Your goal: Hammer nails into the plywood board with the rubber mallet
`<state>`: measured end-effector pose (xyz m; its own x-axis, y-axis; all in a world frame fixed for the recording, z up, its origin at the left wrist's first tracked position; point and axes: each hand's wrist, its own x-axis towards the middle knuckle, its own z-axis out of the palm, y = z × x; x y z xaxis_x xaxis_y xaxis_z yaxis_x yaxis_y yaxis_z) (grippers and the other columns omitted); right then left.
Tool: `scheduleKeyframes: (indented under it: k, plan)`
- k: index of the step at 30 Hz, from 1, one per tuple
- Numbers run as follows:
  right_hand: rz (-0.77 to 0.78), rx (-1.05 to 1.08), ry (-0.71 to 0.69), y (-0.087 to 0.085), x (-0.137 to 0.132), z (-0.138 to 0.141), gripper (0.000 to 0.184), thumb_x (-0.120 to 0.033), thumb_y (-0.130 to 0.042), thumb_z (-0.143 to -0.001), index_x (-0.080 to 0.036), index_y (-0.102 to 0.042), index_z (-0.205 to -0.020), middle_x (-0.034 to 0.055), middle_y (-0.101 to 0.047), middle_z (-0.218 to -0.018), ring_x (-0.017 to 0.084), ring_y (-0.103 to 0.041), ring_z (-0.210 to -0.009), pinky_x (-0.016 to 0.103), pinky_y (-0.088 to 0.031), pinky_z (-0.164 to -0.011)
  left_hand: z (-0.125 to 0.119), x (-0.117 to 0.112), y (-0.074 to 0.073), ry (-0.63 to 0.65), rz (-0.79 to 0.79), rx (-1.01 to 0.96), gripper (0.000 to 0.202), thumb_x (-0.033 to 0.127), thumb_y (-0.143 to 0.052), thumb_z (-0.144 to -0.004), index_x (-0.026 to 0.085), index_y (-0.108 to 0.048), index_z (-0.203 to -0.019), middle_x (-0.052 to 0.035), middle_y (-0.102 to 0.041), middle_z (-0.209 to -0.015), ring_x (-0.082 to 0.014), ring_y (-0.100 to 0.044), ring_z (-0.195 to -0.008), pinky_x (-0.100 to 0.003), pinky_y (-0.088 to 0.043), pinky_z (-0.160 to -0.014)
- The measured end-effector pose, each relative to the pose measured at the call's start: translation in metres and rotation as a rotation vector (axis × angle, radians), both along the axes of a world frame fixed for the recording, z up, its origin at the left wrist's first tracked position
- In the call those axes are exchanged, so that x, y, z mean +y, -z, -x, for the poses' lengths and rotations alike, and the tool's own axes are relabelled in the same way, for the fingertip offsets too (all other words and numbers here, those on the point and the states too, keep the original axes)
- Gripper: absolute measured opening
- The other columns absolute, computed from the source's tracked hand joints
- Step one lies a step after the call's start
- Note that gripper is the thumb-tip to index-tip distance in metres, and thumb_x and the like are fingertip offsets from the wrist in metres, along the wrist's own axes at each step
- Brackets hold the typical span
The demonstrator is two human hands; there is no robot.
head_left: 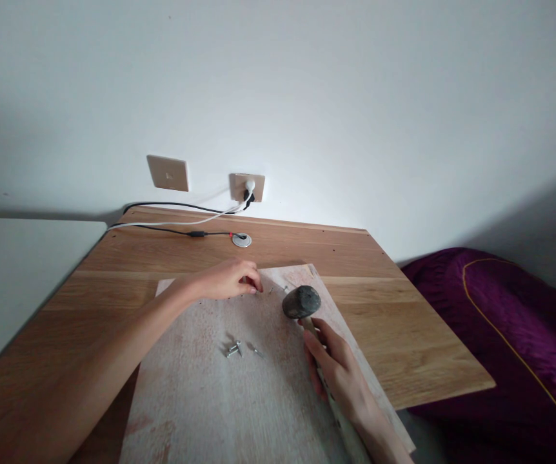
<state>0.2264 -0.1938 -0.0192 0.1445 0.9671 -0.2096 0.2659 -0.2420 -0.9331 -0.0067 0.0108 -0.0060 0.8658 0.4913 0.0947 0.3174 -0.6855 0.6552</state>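
My right hand (333, 361) is wrapped around the handle of a rubber mallet (302, 301), whose dark head is raised over the right part of a pale wooden board (200, 399). My left hand (239, 279) is closed with its fingertips low over the board's far part; whatever they pinch, if anything, is hidden or too small to name. Just right of those fingertips, a small screw or nail (286, 289) shows beside the mallet head. Several silvery screws (234, 348) lie in a small group mid-board, with a single one (255, 349) to their right.
Under the board is a wooden tabletop (379, 309). Black and white cables (171, 223) run along its back to a wall socket (248, 187) and a round grommet (242, 240). A white surface (26, 277) stands at left, purple fabric (452, 309) at right.
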Motion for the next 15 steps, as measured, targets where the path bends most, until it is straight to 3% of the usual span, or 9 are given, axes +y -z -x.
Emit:
scheduleKeyframes:
  k: [15]
  plan:
    - [-0.005, -0.002, -0.01, 0.0002, 0.0004, -0.0006, 0.052, -0.075, -0.062, -0.095, -0.023, -0.059, -0.095, -0.0074, -0.05, -0.06, 0.009, -0.043, -0.034, 0.022, -0.031, -0.034, -0.0014, -0.0017, -0.0002, -0.051, 0.002, -0.001, 0.005, 0.013, -0.079, -0.092, 0.017, -0.08, -0.089, -0.0014, -0.069, -0.087, -0.0138, -0.063, -0.078, -0.026, -0.042, -0.077]
